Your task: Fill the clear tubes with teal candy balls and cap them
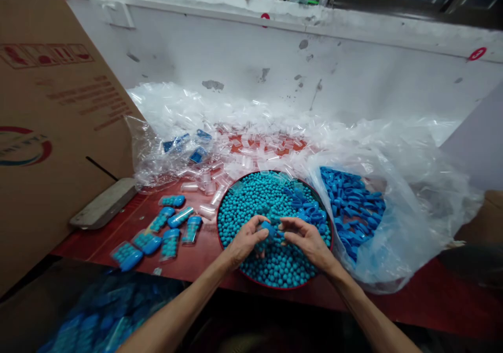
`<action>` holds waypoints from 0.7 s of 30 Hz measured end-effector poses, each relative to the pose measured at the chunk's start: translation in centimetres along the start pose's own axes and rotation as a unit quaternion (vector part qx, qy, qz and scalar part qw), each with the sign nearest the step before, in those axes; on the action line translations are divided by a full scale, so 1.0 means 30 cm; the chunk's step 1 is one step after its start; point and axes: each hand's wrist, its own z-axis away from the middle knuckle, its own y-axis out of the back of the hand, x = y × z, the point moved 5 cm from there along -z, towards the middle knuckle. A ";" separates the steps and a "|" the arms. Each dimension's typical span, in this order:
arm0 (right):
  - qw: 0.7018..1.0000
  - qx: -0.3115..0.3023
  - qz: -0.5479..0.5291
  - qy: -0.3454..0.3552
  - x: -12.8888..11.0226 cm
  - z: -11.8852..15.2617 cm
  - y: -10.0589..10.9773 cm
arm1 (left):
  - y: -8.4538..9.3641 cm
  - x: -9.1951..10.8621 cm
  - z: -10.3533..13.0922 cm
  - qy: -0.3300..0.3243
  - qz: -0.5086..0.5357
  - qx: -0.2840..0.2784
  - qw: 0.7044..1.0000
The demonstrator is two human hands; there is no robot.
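A round red-rimmed tray full of small turquoise balls stands on the red table, with loose blue caps on the balls at its right. Over the middle of the tray, my left hand is closed round a small clear container with a blue part. Close beside it on the right, my right hand has its thumb and fingers bent together at something small and blurred. Several filled containers with blue caps lie left of the tray.
A plastic bag of blue caps lies right of the tray. Clear empty tubes spread behind it. A cardboard box and grey block stand left. More filled containers are below the table edge.
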 end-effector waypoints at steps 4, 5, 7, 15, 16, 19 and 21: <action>0.989 0.095 -0.094 -0.062 0.024 -0.007 0.024 | -0.040 -0.003 0.006 -0.011 -0.007 -0.027 1.000; 0.987 0.124 -0.081 -0.060 0.024 -0.006 0.021 | -0.047 -0.003 0.008 -0.017 -0.011 -0.024 1.000; 0.987 0.157 -0.005 -0.024 0.007 0.001 0.007 | -0.053 0.000 0.013 -0.028 -0.020 0.001 0.999; 0.940 -0.021 0.300 0.157 -0.078 0.069 -0.118 | -0.059 0.071 0.038 -0.085 -0.040 0.060 0.994; 0.936 -0.024 0.314 0.158 -0.080 0.074 -0.128 | -0.062 0.078 0.039 -0.086 -0.044 0.060 0.993; 0.929 0.026 0.335 0.159 -0.086 0.085 -0.144 | -0.073 0.087 0.043 -0.084 -0.071 0.061 0.992; 0.921 0.068 0.349 0.159 -0.083 0.092 -0.150 | -0.078 0.082 0.048 -0.080 -0.082 0.070 0.991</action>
